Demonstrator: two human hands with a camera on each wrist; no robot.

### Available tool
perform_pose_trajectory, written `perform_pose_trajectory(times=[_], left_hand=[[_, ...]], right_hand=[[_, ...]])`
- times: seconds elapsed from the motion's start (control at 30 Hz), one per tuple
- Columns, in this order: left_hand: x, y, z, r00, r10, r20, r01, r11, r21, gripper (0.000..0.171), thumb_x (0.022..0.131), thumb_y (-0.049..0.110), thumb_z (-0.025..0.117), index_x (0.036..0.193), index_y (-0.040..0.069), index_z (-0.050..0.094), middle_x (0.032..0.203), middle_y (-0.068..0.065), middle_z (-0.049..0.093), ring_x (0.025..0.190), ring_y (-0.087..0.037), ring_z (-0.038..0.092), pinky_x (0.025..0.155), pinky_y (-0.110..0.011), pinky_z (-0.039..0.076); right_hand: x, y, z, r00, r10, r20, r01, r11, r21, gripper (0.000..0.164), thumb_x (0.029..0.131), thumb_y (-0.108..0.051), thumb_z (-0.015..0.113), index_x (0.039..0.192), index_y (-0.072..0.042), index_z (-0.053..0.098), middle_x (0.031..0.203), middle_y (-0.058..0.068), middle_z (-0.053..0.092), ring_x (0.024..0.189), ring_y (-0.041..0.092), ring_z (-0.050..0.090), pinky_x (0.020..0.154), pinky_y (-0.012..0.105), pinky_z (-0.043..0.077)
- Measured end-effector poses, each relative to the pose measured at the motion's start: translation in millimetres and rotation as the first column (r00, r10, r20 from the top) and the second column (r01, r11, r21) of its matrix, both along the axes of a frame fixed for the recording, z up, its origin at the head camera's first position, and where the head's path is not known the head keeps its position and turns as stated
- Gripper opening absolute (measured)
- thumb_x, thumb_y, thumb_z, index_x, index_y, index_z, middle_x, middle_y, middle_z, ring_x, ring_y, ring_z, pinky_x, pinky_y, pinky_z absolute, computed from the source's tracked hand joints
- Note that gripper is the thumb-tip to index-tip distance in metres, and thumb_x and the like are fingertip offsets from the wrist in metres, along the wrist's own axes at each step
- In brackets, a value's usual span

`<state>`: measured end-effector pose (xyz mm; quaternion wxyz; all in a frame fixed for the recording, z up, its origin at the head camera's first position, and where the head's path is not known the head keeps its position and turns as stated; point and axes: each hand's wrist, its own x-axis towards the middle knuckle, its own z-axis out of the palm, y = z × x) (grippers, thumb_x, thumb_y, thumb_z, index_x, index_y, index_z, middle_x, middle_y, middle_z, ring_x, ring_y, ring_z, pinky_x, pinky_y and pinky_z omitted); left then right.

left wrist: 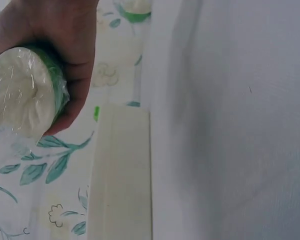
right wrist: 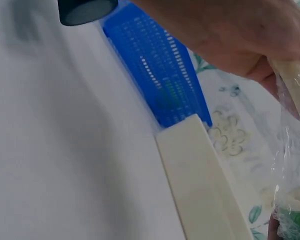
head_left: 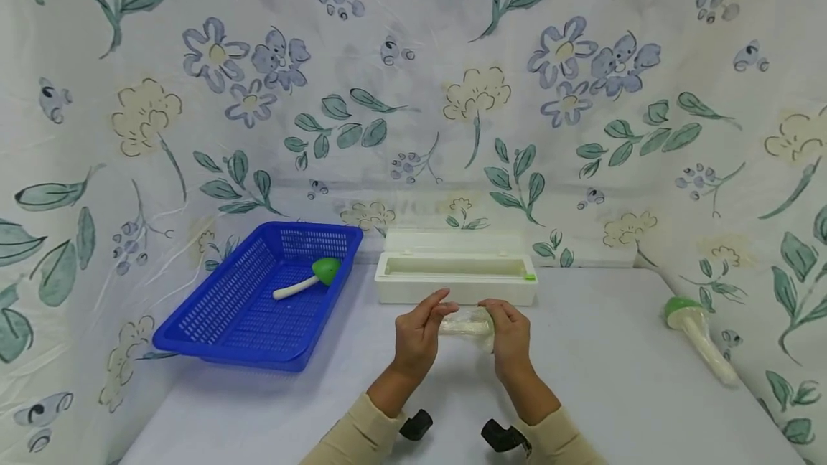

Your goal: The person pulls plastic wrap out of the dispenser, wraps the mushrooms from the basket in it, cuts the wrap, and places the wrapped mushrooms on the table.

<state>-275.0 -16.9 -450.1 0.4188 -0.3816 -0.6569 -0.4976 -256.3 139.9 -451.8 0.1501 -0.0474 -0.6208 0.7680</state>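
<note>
Between both hands is a mushroom with a green cap and pale stem, in clear plastic film (head_left: 465, 323). My left hand (head_left: 416, 339) pinches the stem end, seen in the right wrist view as a pale stem (right wrist: 295, 82) in film. Cupped round the green cap is my right hand (head_left: 512, 336); the left wrist view shows the cap's pale underside (left wrist: 22, 92) under shiny film. Just behind the hands stands a long white box (head_left: 455, 293), its lid (head_left: 455, 241) raised at the back and a green tab (head_left: 530, 277) at its right end.
A blue perforated basket (head_left: 222, 354) on the left holds an unwrapped green-capped mushroom (head_left: 326, 270). Another green-capped mushroom (head_left: 701, 339), with shiny film on it, lies at the table's right edge. A floral sheet (head_left: 413, 92) hangs behind the white table (head_left: 601, 364). Black wrist mounts (head_left: 416, 425) sit below both hands.
</note>
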Motion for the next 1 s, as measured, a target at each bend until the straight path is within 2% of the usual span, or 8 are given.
perform_pose_trajectory(times=[0.17, 0.37, 0.47, 0.57, 0.67, 0.77, 0.87, 1.0], left_hand=[[-2.2, -11, 6.8, 0.989, 0.003, 0.145, 0.029, 0.976, -0.218, 0.041, 0.105, 0.035, 0.041, 0.110, 0.004, 0.067, 0.104, -0.007, 0.070, 0.097, -0.021, 0.067, 0.080, -0.036, 0.054], [-6.3, -32, 18.1, 0.939, 0.051, 0.340, 0.101, 0.905, -0.414, 0.017, 0.097, 0.025, 0.061, 0.105, 0.013, 0.070, 0.103, 0.005, 0.065, 0.090, -0.013, 0.059, 0.075, -0.036, 0.053], [-6.7, -38, 21.4, 0.909, 0.064, 0.413, 0.154, 0.867, -0.473, 0.019, 0.090, 0.023, 0.071, 0.107, 0.015, 0.070, 0.104, 0.007, 0.064, 0.087, -0.011, 0.057, 0.073, -0.036, 0.054], [-8.5, -39, 20.3, 0.896, 0.089, 0.435, 0.177, 0.827, -0.533, 0.023, 0.085, 0.023, 0.078, 0.105, 0.015, 0.070, 0.102, 0.007, 0.064, 0.085, -0.010, 0.057, 0.073, -0.033, 0.054], [-10.3, -39, 17.8, 0.885, 0.119, 0.450, 0.177, 0.809, -0.561, 0.021, 0.083, 0.021, 0.079, 0.099, 0.014, 0.069, 0.096, 0.006, 0.064, 0.082, -0.008, 0.058, 0.072, -0.027, 0.052], [-10.7, -40, 15.6, 0.855, 0.145, 0.498, 0.173, 0.825, -0.538, 0.018, 0.084, 0.018, 0.078, 0.097, 0.014, 0.068, 0.093, 0.007, 0.063, 0.082, -0.008, 0.059, 0.071, -0.025, 0.052], [-10.4, -41, 15.9, 0.814, 0.125, 0.567, 0.180, 0.875, -0.450, 0.016, 0.085, 0.017, 0.077, 0.096, 0.013, 0.066, 0.092, 0.006, 0.063, 0.085, -0.011, 0.060, 0.071, -0.026, 0.053], [-9.7, -39, 17.5, 0.747, 0.015, 0.665, 0.216, 0.940, -0.265, 0.018, 0.086, 0.019, 0.076, 0.095, 0.011, 0.063, 0.090, 0.001, 0.065, 0.085, -0.014, 0.062, 0.072, -0.029, 0.054]], right_hand=[[-4.3, 16, 4.1, 1.000, -0.017, 0.007, 0.017, 0.998, 0.056, 0.025, 0.095, -0.018, 0.057, 0.097, 0.003, 0.071, 0.097, 0.015, 0.067, 0.073, 0.020, 0.061, 0.057, 0.029, 0.051], [-6.0, 35, 11.2, 0.998, -0.062, 0.021, 0.059, 0.990, 0.129, 0.026, 0.097, -0.022, 0.057, 0.100, -0.001, 0.072, 0.103, 0.015, 0.066, 0.080, 0.019, 0.061, 0.061, 0.028, 0.051], [-6.1, 40, 13.2, 0.997, -0.059, 0.045, 0.053, 0.990, 0.131, 0.027, 0.098, -0.024, 0.057, 0.102, 0.000, 0.071, 0.105, 0.017, 0.065, 0.079, 0.018, 0.062, 0.061, 0.028, 0.052], [-6.9, 42, 14.0, 0.997, -0.023, 0.070, 0.013, 0.990, 0.142, 0.030, 0.098, -0.025, 0.058, 0.107, 0.001, 0.069, 0.112, 0.020, 0.063, 0.081, 0.019, 0.062, 0.061, 0.028, 0.051], [-8.1, 44, 15.2, 0.995, 0.046, 0.088, -0.061, 0.983, 0.175, 0.040, 0.098, -0.031, 0.059, 0.123, -0.001, 0.061, 0.122, 0.019, 0.057, 0.093, 0.020, 0.058, 0.068, 0.025, 0.049], [-8.1, 45, 16.0, 0.989, 0.135, 0.062, -0.142, 0.981, 0.130, 0.053, 0.100, -0.038, 0.053, 0.140, -0.004, 0.042, 0.134, 0.016, 0.046, 0.109, 0.022, 0.049, 0.079, 0.022, 0.047], [-7.0, 46, 15.3, 0.978, 0.204, -0.041, -0.207, 0.976, -0.074, 0.054, 0.104, -0.041, 0.042, 0.145, -0.008, 0.028, 0.141, 0.016, 0.037, 0.121, 0.025, 0.045, 0.088, 0.024, 0.047], [-5.4, 42, 11.9, 0.951, 0.234, -0.203, -0.297, 0.877, -0.377, 0.049, 0.104, -0.048, 0.031, 0.138, -0.013, 0.036, 0.138, 0.009, 0.043, 0.123, 0.021, 0.049, 0.096, 0.030, 0.045]])
